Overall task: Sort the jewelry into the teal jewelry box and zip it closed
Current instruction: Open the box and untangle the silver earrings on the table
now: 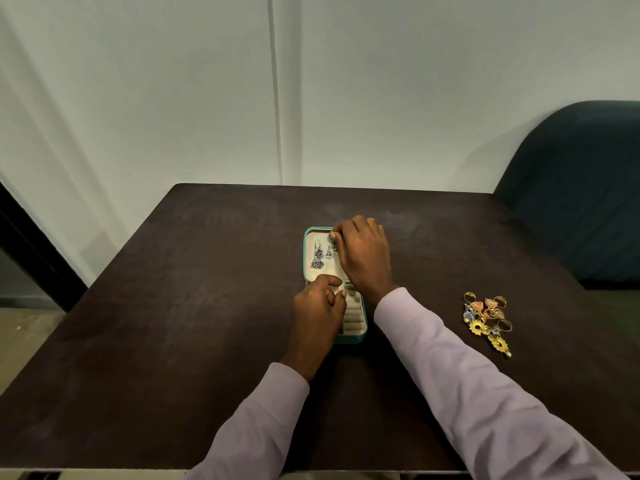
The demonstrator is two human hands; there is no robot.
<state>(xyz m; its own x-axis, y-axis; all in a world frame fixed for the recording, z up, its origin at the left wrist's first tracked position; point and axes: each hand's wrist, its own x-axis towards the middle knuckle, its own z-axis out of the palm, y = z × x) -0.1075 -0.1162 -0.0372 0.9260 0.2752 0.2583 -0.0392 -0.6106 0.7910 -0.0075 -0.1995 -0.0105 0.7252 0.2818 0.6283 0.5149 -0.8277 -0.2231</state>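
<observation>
The teal jewelry box [306, 252] lies open in the middle of the dark desk [173, 306], its cream lining showing, a silver earring [317, 258] in the far half and ring rolls [354, 313] nearer. The right hand [363, 254] pinches a small silver piece [332, 239] over the far half. The left hand [320, 306], fingers curled, rests on the near half; its grip holds nothing I can make out. A heap of gold jewelry [488, 322] lies well apart, to the right.

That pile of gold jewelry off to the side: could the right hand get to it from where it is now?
Probably yes. The gold jewelry pile lies in the open on the table, on the right hand's own side, with nothing between them. That hand is busy, though, pinching a silver earring over the teal jewelry box.
</observation>
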